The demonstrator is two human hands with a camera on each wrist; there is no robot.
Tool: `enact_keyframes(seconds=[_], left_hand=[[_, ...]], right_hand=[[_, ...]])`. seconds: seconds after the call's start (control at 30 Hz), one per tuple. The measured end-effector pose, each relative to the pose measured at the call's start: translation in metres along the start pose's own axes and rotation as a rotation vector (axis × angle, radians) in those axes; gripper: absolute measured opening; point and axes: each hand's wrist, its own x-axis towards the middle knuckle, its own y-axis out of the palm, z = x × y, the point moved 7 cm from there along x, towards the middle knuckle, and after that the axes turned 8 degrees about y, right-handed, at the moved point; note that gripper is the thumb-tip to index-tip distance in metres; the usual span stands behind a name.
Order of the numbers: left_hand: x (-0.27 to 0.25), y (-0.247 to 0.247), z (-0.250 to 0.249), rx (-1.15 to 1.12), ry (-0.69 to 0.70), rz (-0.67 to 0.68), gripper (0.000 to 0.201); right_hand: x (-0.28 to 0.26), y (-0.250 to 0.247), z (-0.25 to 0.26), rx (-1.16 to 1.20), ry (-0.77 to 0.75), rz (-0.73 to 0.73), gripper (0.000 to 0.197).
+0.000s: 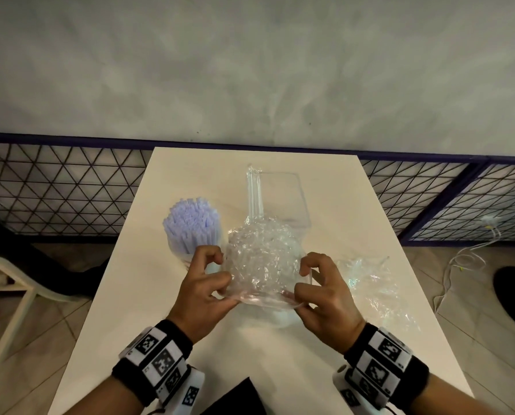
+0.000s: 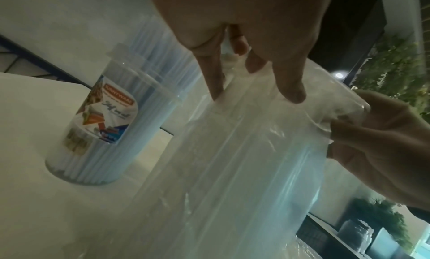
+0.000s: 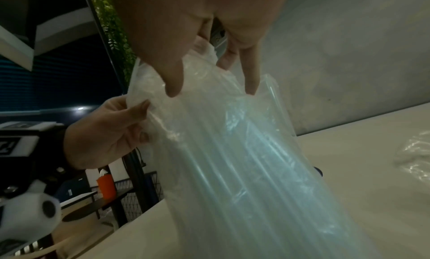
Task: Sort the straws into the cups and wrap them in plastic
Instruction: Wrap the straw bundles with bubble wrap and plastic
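At centre frame of the head view, the left hand (image 1: pixel 203 287) and right hand (image 1: pixel 325 290) each pinched the near edge of a plastic wrap (image 1: pixel 262 265) pulled over a bundle of clear straws (image 3: pixel 244 161) standing on the white desk (image 1: pixel 280 369). Each grip was curled, thumb against fingers, on the film. Left of the bundle stood a clear cup (image 2: pixel 97 134) bearing a printed label and packed with pale blue straws (image 1: pixel 191 223). Beyond the bundle lay a clear plastic sheet (image 1: pixel 283 199); at right of frame lay a crumpled piece of film (image 1: pixel 373 286).
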Motion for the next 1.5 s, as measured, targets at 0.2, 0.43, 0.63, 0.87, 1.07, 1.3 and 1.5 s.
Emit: enact_keyframes(seconds=[0.2,0.43,0.63,0.87,1.07,1.3,1.5], left_hand=[[-0.011,0.003,0.006,0.008,-0.028,-0.012,0.037],[-0.021,0.003,0.026,-0.142,-0.201,-0.058,0.036],[-0.028,0.006,0.034,-0.181,-0.29,-0.054,0.04],[-0.018,0.008,0.025,-0.132,-0.299,-0.004,0.056],[-0.026,0.022,0.029,-0.314,-0.475,0.03,0.076],[-0.017,0.02,0.012,-0.408,-0.406,0.018,0.074],[-0.028,0.023,0.02,-0.362,-0.441,0.085,0.082]], right_hand=[[-0.006,0.002,0.003,0.022,-0.029,-0.009,0.028],[-0.014,0.002,-0.026,0.13,0.161,-0.008,0.018],[-0.016,0.002,-0.033,0.265,0.338,0.049,0.016],[-0.01,0.001,-0.031,0.434,0.598,0.114,0.023],[-0.007,0.007,-0.04,0.584,0.783,0.212,0.039],[0.002,-0.005,-0.037,0.869,0.79,0.086,0.04],[-0.008,0.005,-0.04,0.714,0.793,0.147,0.078]])
